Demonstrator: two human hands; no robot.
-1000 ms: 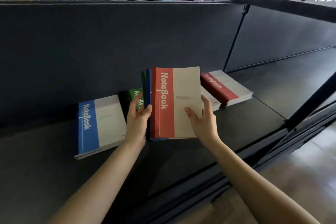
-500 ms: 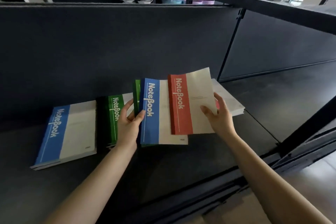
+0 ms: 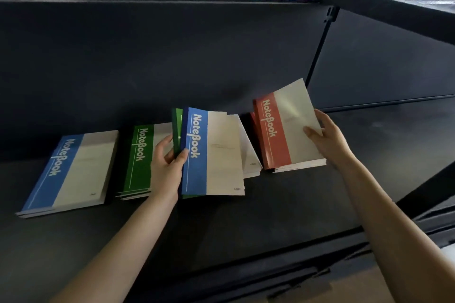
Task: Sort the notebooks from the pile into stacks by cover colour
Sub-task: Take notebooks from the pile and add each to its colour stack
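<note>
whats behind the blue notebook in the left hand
A green notebook peeks out at its left, a pile with pale covers at its right. That pile's colour bands are covered.

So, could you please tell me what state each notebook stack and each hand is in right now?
Blue stack: flat on the shelf, no hand on it.
Green stack: flat, beside the blue one.
Held pile: blue cover on top, green behind, gripped by the left hand.
Red notebook: pinched by the right hand, tilted over the red stack; contact unclear.
</note>
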